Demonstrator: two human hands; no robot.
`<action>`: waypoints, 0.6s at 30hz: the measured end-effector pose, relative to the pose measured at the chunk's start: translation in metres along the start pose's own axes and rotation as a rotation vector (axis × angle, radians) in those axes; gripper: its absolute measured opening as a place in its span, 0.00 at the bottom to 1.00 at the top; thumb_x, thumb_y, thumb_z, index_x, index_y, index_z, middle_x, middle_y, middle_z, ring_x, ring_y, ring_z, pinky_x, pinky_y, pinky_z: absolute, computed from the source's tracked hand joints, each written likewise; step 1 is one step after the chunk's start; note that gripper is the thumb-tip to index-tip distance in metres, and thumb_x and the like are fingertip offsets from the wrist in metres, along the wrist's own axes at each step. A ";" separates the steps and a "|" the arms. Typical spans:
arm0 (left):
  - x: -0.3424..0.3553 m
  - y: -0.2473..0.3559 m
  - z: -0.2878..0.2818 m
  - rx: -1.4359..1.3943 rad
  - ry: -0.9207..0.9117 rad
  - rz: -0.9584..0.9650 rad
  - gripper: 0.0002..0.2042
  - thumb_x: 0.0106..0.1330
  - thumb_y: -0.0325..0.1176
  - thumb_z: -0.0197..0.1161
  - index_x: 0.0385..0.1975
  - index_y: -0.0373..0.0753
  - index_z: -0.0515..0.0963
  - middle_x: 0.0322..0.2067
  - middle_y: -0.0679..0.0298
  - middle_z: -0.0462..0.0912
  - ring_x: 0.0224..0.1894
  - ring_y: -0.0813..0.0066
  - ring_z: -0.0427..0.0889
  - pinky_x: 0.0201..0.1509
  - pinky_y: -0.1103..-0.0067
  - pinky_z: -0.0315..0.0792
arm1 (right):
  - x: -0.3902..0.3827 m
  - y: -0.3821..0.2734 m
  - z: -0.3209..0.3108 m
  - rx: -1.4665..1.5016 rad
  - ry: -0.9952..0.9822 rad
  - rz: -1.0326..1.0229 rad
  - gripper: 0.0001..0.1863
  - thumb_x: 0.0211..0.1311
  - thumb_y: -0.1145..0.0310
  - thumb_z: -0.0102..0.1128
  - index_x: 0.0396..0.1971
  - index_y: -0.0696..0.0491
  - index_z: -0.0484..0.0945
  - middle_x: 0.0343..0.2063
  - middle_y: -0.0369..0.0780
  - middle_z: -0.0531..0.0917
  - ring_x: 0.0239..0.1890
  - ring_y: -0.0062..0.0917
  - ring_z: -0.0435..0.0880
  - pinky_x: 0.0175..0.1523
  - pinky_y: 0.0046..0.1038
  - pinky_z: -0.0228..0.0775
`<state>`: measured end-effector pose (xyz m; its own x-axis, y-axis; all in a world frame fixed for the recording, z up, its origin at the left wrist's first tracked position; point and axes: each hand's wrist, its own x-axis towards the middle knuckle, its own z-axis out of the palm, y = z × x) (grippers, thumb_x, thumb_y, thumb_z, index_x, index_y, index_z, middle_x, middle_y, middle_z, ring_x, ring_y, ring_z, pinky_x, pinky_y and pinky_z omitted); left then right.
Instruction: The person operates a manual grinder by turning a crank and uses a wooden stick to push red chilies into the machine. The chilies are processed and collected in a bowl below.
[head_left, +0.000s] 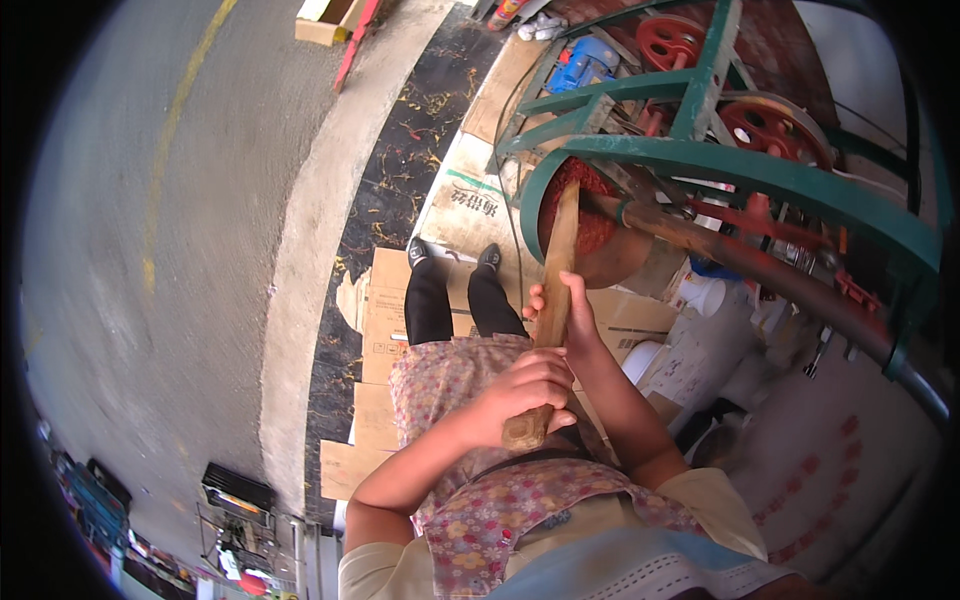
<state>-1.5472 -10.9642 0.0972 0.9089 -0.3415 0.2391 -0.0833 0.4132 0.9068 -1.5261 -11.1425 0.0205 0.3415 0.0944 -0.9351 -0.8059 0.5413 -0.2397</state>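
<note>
Both hands grip a wooden stick (551, 300) that runs up from the person's lap into a round bowl (600, 255) of red paste (585, 215). The left hand (525, 395) wraps the lower end of the stick, fingers curled tight around it, close to the flowered apron (450, 380). The right hand (565, 315) holds the stick higher up, fingers closed around it from the far side, thumb toward the person. The stick's top end rests in the paste, at the left side of the bowl. The bowl sits under a green metal frame (720, 165) with red wheels (770, 125), and a thick dark bar (780, 275) slants across just right of the bowl. Flattened cardboard (385, 330) lies on the floor under the person's dark shoes (418, 250), beside a pale concrete kerb (320, 230).
</note>
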 end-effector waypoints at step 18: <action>0.035 0.009 0.032 0.103 -0.118 -0.073 0.09 0.55 0.23 0.69 0.27 0.38 0.72 0.31 0.61 0.77 0.40 0.60 0.78 0.56 0.63 0.69 | 0.003 -0.015 -0.025 0.225 -0.237 -0.209 0.23 0.60 0.46 0.51 0.28 0.54 0.73 0.23 0.37 0.76 0.28 0.27 0.77 0.44 0.28 0.75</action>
<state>-1.5289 -10.9990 0.1250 0.8603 -0.4667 0.2053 -0.0661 0.2972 0.9525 -1.5253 -11.1710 0.0148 0.6109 0.1389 -0.7794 -0.5897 0.7367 -0.3308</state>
